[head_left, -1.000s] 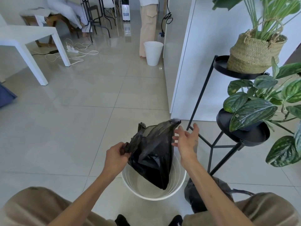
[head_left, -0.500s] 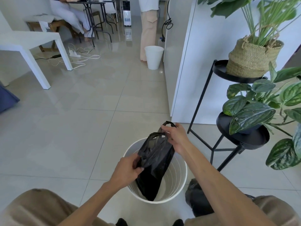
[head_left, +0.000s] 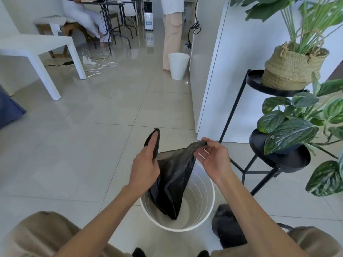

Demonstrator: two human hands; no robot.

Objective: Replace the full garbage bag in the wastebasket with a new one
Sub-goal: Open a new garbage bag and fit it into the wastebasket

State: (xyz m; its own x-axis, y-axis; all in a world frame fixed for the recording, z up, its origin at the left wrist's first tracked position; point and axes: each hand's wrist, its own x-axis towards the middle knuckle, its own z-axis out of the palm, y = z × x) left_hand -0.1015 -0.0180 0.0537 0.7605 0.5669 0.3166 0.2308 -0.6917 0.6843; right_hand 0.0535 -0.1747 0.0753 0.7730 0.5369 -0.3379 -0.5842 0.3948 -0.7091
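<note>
- left hand [head_left: 146,160] has its fingers slid up inside one handle loop of the new black garbage bag [head_left: 171,182], closed around that edge
- right hand [head_left: 211,160] pinches the other handle between thumb and fingertips, rest of the fingers loose
- they're held apart, I'd guess to spread the mouth open so it can go over the rim
- bag's bottom hangs inside the white wastebasket [head_left: 207,206] on the floor, not seated yet
- full garbage bag [head_left: 228,229] already sits out on the tile just right of the wastebasket
- black plant stand [head_left: 239,101] close on the right, so watch the elbow
</note>
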